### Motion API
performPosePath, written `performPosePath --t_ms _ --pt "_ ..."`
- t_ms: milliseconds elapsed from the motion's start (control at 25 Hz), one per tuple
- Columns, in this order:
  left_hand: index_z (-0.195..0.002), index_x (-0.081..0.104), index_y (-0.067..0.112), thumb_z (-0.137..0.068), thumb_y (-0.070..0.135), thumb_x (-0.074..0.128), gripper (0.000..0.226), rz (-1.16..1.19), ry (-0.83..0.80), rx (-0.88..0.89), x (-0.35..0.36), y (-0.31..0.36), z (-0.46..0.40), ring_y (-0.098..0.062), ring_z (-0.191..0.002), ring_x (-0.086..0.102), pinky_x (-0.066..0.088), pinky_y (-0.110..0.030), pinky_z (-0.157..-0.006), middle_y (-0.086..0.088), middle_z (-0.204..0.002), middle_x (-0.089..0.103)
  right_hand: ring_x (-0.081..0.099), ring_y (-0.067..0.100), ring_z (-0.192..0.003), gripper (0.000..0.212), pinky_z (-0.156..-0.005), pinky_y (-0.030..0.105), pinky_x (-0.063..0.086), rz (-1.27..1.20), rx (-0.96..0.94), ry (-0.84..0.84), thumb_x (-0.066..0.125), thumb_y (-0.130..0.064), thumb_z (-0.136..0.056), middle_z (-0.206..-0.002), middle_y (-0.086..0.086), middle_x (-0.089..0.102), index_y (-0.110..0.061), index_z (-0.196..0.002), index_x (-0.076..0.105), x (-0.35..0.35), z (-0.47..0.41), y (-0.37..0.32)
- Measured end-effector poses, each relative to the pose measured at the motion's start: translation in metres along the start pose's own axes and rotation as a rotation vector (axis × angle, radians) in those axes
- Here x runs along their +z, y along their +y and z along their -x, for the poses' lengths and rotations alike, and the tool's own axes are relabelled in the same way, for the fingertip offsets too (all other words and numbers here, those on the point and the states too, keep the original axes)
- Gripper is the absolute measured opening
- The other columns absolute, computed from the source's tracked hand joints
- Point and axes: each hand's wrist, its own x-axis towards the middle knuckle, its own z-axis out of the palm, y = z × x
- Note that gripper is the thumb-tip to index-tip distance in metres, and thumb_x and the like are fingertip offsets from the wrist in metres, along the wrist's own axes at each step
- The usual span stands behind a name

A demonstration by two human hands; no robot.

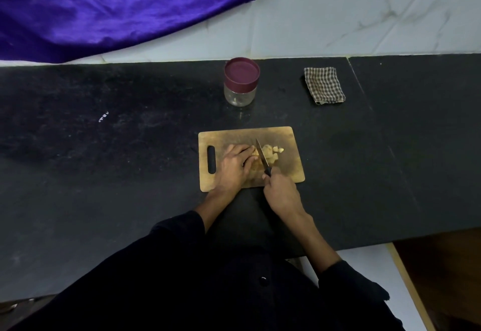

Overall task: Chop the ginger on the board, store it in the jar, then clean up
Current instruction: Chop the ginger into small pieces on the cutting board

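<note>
While the left hand holds the ginger on the board and the right hand grips the knife, some bits are cut (more chopping left), and the far jar is closed.

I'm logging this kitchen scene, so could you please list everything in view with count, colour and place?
cutting board: one, wooden, middle of the counter
ginger: one piece plus cut bits, pale yellow, on the board
knife: one, black handle, blade on the ginger
jar: one, clear with maroon lid on, behind the board
cloth: one, checked brown, right of the jar
counter: one, black
fabric: one, purple, upper left
left hand: steadies the ginger
right hand: grips the knife
</note>
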Motion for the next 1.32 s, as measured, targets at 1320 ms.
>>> performPosePath --t_ms 1320 --pt "-0.111 0.069 0.004 -0.088 0.017 0.066 0.027 0.000 0.016 -0.001 0.0020 0.0000 0.0007 -0.011 -0.096 0.047 0.039 -0.017 -0.082 -0.005 -0.103 0.068 0.063 0.025 -0.094 0.020 -0.081 0.047 0.052 0.084 0.025 -0.004 0.040 -0.025 -0.105 -0.101 0.009 0.065 -0.012 -0.116 0.049 0.0062 -0.0046 0.0046"
